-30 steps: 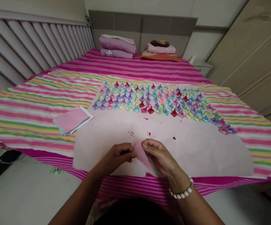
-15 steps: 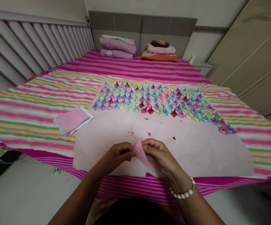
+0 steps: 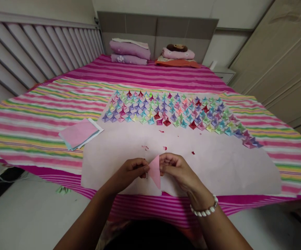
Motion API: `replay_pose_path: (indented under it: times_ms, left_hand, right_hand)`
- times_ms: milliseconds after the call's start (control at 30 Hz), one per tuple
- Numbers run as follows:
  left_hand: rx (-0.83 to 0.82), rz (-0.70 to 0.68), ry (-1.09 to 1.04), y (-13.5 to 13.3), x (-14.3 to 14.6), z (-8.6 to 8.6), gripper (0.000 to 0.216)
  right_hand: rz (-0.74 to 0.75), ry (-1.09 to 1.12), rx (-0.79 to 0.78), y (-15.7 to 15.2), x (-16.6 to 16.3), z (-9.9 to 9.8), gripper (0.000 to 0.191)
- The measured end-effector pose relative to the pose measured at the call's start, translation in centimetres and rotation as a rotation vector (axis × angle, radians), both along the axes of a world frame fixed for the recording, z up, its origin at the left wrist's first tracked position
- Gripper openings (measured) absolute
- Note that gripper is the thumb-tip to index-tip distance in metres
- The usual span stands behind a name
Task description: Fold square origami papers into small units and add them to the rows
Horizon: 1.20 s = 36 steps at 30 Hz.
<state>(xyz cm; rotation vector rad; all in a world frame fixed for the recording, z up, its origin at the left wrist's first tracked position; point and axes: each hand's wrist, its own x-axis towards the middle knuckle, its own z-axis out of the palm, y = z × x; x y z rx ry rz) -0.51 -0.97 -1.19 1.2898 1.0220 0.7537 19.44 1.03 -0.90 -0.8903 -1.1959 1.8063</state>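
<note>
Both hands meet over the near edge of the bed (image 3: 166,74), right in the middle. The left hand (image 3: 129,172) and right hand (image 3: 177,168) each pinch a folded pink paper triangle (image 3: 155,170) between thumb and fingertips, left grip on its left edge, right grip on its right edge, point hanging down. It's held just above the big pale pink sheet (image 3: 218,163) that's spread across the near half of the bed. There's a white bead bracelet (image 3: 205,210) on the right wrist.

The bed has a bright striped cover, mostly magenta with yellow, green and white bands. On the far part of the pale sheet sit rows of small folded paper pieces (image 3: 171,111) in purple, blue, green, pink and red, packed close together and trailing off toward the right edge. A few tiny red scraps (image 3: 163,148) lie between those rows and the hands. Off the sheet's left edge, a stack of square papers (image 3: 80,133) rests on the cover, pink one on top.

At the head end there are folded purple bedding (image 3: 129,52) on the left, and a pink pillow (image 3: 178,53) with something dark on it on the right, against a grey headboard (image 3: 158,27). White slatted railing (image 3: 35,52) runs along the left side, light wood wardrobe doors (image 3: 283,59) on the right. Floor below is pale, with a small green scrap (image 3: 63,189) near the bed's left corner.
</note>
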Motion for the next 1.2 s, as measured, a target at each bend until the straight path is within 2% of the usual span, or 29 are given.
replay_pose_path:
  times_ms: [167,267,433,500,667,800,1033,1200]
  left_hand:
    - [-0.093,0.061,-0.071,0.1,0.2,-1.4,0.022]
    - [-0.141,0.12,-0.119,0.1,0.6,-1.7,0.019]
    - [-0.052,0.318,-0.105,0.0,1.8,-1.3,0.025]
    - [-0.002,0.35,-0.065,-0.3,2.3,-0.9,0.026]
    - [0.054,0.304,0.131,-0.9,2.8,0.5,0.04]
    - [0.092,0.306,0.253,-1.2,2.9,1.0,0.036]
    - [0.019,0.208,0.015,-1.1,2.5,0.3,0.028]
    - [-0.011,0.199,-0.047,-1.0,2.2,-0.1,0.026]
  right_hand:
    - [-0.051,0.021,0.007,0.1,-0.4,-0.3,0.034]
    - [-0.086,0.005,0.05,0.1,-0.7,-0.4,0.036]
    - [-0.175,-0.061,0.124,0.2,-1.3,-0.4,0.031]
    - [-0.205,-0.078,0.152,0.3,-1.5,-0.4,0.03]
    - [-0.215,-0.12,0.198,0.2,-1.7,0.2,0.031]
    - [-0.205,-0.118,0.208,0.1,-1.9,0.6,0.038]
    - [-0.178,-0.103,0.188,0.0,-1.8,0.8,0.041]
    - [-0.175,-0.099,0.185,0.0,-1.8,1.0,0.037]
